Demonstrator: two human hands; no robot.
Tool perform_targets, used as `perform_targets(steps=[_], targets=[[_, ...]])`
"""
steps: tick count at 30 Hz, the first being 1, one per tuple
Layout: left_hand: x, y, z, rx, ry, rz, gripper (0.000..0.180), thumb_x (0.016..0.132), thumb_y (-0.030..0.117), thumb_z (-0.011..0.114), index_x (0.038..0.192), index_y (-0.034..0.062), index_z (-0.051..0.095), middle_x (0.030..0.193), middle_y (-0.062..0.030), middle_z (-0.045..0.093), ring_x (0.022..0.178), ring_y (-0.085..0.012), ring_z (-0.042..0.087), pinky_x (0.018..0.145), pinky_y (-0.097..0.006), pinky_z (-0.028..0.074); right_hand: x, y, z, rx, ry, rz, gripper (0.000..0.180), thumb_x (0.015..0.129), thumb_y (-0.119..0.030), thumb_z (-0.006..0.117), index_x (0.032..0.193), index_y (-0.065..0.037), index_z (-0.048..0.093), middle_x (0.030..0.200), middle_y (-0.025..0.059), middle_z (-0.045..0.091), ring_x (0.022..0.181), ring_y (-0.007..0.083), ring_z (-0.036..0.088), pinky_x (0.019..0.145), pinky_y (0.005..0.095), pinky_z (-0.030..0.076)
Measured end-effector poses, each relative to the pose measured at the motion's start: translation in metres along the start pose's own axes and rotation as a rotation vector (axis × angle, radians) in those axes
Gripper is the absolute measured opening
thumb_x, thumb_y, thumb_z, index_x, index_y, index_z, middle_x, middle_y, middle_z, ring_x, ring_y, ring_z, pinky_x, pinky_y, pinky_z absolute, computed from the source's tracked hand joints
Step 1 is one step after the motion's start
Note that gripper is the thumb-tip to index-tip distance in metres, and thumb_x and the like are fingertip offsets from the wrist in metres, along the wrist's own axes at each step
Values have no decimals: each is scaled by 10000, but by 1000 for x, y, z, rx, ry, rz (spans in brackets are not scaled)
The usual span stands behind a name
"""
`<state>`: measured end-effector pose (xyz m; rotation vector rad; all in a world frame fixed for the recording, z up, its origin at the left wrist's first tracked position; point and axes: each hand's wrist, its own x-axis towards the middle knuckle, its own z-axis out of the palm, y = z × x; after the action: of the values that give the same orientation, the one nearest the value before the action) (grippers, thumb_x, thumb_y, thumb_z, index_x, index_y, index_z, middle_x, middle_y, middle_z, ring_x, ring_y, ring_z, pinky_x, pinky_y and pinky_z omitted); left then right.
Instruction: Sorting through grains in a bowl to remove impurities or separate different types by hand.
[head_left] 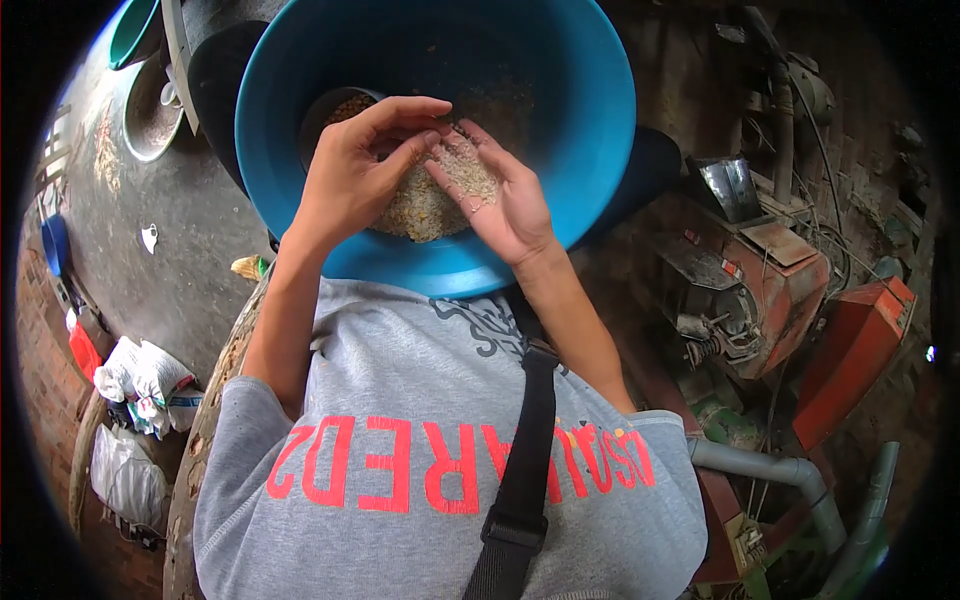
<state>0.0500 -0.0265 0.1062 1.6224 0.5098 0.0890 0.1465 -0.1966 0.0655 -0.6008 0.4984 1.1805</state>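
1. The right hand (507,196) is spread wide, palm up, bearing some pale grain (466,174) above the blue basin (420,277).
2. The left hand (365,165) curls narrowly beside that palm; whether it pinches any grain cannot be told.
3. Much seems left: a loose heap (425,212) lies toward the basin's near edge.
4. Brownish kernels (350,107) already sit apart, in a cup (316,118) near its left edge.

Two hands (352,180) (522,222), one large blue basin (595,120), one black strap (530,430).
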Motion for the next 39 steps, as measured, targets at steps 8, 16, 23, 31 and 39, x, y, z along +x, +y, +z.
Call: perform_targets(steps=[8, 16, 23, 31, 39], targets=[[3, -6, 0, -196, -74, -129, 329, 1000, 105, 693, 1319, 29, 669, 1185, -102, 744, 1102, -170, 710, 985, -305, 566, 1, -3, -7, 15, -39, 4, 535, 1066, -311, 395, 1505, -6, 390, 1542, 221, 454, 1398, 360, 486, 1189, 522, 394], [0, -4, -18, -356, -36, -148, 394, 1017, 161, 683, 1382, 24, 627, 1247, -131, 729, 1131, -193, 711, 959, -314, 581, 0, -5, -4, 12, 21, -11, 538, 1041, -286, 457, 1494, 2, 423, 1546, 205, 441, 1410, 343, 459, 1193, 512, 378], [-11, -1, -42, 45, 129, -63, 341, 1033, 145, 660, 1358, 44, 668, 1223, -101, 746, 1142, -184, 710, 980, -292, 559, -10, 0, -5, -362, 176, -281, 494, 1017, -215, 500, 1489, -70, 497, 1529, 65, 475, 1383, 241, 431, 1193, 419, 307], [-12, -4, -61, 703, 36, 127, 929, 712, 231, 917, 1523, 135, 473, 1554, -292, 395, 1433, -469, 398, 1194, -488, 360, 3, -27, 5, -467, 247, -475, 467, 1007, -192, 511, 1445, -29, 503, 1500, 140, 495, 1404, 298, 426, 1207, 476, 321], [-2, 0, -72, 674, -93, 170, 1147, 581, 192, 890, 1603, 187, 369, 1474, -251, 458, 1348, -465, 467, 1172, -498, 384, 21, -20, 24, -659, 163, -416, 367, 1033, -179, 482, 1352, -41, 599, 1326, 99, 656, 1195, 234, 629, 1054, 370, 475]])
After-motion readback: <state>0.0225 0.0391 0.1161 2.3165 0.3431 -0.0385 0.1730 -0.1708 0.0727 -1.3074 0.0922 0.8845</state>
